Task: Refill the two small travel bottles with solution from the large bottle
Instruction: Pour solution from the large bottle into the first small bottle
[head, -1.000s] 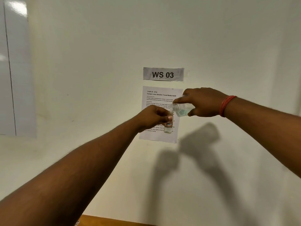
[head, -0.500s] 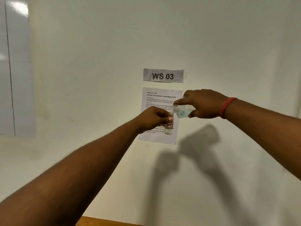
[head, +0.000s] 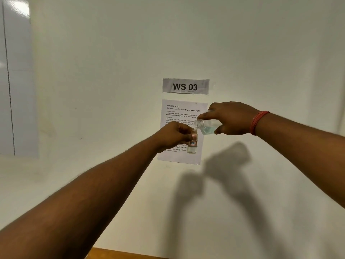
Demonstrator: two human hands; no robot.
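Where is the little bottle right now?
The little bottle is mid-frame in the head view, held upright in the left hand, its mouth just under the tipped big bottle, before the wall sheet.

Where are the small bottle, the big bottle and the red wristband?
small bottle (head: 192, 147), head view, on its lower body below the left hand
big bottle (head: 207, 128), head view, on its clear body
red wristband (head: 258, 122), head view, on the band's middle

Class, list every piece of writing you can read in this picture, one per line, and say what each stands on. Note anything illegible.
"WS 03": grey sign on the wall; the tiny print beneath it is unreadable.
"TASK ID: 3724": top of the white instruction sheet.
"Contact Lens Solution Travel Bottle Refill": heading on that sheet.
Sheet's body text: too small, partly hidden by the hands.
Small bottle label in the left hand: blurred, unreadable.
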